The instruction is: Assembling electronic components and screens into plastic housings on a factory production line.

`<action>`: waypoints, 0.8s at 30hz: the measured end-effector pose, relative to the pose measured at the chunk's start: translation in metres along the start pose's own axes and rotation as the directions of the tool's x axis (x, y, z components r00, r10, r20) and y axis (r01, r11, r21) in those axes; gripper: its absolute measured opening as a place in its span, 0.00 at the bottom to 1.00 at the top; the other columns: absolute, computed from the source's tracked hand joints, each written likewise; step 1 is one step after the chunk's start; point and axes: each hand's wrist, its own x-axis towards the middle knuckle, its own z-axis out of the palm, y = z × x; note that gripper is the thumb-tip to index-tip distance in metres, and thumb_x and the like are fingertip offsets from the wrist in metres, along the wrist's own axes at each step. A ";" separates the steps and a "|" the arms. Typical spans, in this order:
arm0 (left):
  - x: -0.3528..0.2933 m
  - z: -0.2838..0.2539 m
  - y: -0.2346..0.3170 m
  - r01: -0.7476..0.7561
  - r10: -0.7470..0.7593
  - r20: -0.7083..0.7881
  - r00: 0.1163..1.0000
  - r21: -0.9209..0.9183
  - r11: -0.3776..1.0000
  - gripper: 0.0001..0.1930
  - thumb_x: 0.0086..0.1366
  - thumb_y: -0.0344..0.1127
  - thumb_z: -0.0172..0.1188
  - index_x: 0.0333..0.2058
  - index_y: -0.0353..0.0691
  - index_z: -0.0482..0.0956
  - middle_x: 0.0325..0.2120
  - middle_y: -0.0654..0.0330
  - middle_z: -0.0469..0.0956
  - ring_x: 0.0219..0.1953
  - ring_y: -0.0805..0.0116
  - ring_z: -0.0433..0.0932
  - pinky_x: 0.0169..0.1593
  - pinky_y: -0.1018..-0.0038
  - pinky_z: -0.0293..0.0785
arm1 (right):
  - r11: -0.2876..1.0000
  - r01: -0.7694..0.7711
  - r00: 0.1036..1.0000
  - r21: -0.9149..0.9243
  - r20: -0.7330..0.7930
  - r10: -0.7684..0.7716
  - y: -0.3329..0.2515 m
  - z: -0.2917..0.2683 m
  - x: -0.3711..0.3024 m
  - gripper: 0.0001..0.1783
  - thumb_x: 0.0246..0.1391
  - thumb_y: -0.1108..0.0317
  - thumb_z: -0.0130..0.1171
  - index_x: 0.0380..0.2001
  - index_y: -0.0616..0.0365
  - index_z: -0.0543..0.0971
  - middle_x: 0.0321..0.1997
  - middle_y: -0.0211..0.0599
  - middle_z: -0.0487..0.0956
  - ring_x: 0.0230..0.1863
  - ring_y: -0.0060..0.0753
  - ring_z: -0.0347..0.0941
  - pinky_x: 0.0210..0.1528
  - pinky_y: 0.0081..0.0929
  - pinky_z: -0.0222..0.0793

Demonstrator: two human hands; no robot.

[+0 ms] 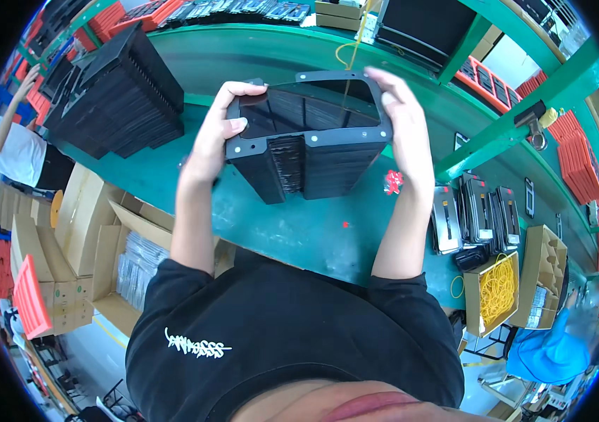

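Note:
A tall stack of black trays (342, 169) with a notch in its near side stands in front of me. On top, a glossy dark panel (306, 112) lies inside a grey-black frame with pale round dots. My left hand (213, 130) grips the left end of the top tray, thumb on its upper face and fingers over the far corner. My right hand (405, 119) is closed around the right end, its fingertips at the far right corner and slightly blurred. Whether the stack's base rests on the green table (243, 225) I cannot tell.
Another black tray stack (120, 98) stands left. Small red pieces (393, 183) lie right of my stack. Further right are flat black devices (475, 214), a box of yellow cords (498, 292) and a green post (489, 148). An open carton (120, 281) sits lower left.

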 end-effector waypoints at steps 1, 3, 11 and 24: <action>0.004 0.008 -0.002 -0.005 0.005 0.002 1.000 -0.006 1.000 0.29 0.63 0.45 0.54 0.58 0.31 0.73 0.58 0.51 0.72 0.64 0.58 0.67 0.67 0.66 0.61 | 0.998 -0.021 0.991 0.052 -0.133 0.028 0.013 -0.001 0.007 0.22 0.67 0.68 0.46 0.60 0.60 0.77 0.59 0.35 0.79 0.55 0.27 0.74 0.60 0.24 0.67; 0.002 0.026 0.004 -0.041 0.033 -0.141 0.990 -0.058 0.997 0.29 0.61 0.45 0.49 0.55 0.29 0.75 0.57 0.52 0.71 0.65 0.58 0.66 0.66 0.66 0.62 | 0.994 -0.038 0.964 0.103 -0.257 0.063 0.041 0.001 0.020 0.21 0.68 0.67 0.47 0.59 0.60 0.78 0.59 0.34 0.79 0.55 0.27 0.74 0.59 0.24 0.68; 0.002 0.010 0.005 -0.172 0.190 -0.053 0.980 0.240 0.955 0.30 0.60 0.49 0.46 0.53 0.31 0.77 0.59 0.47 0.69 0.65 0.56 0.66 0.68 0.63 0.59 | 0.839 -0.100 0.973 0.535 -0.124 0.195 0.075 0.015 0.028 0.18 0.72 0.60 0.53 0.53 0.61 0.81 0.47 0.35 0.83 0.44 0.18 0.75 0.47 0.21 0.72; -0.001 -0.006 0.002 -0.314 0.280 0.143 0.949 0.419 0.852 0.42 0.43 0.62 0.72 0.52 0.36 0.81 0.59 0.45 0.68 0.67 0.51 0.62 0.69 0.56 0.59 | 0.741 0.550 0.817 0.386 -0.063 -0.574 -0.040 0.044 -0.053 0.05 0.63 0.74 0.63 0.39 0.63 0.76 0.38 0.43 0.86 0.37 0.42 0.84 0.53 0.52 0.80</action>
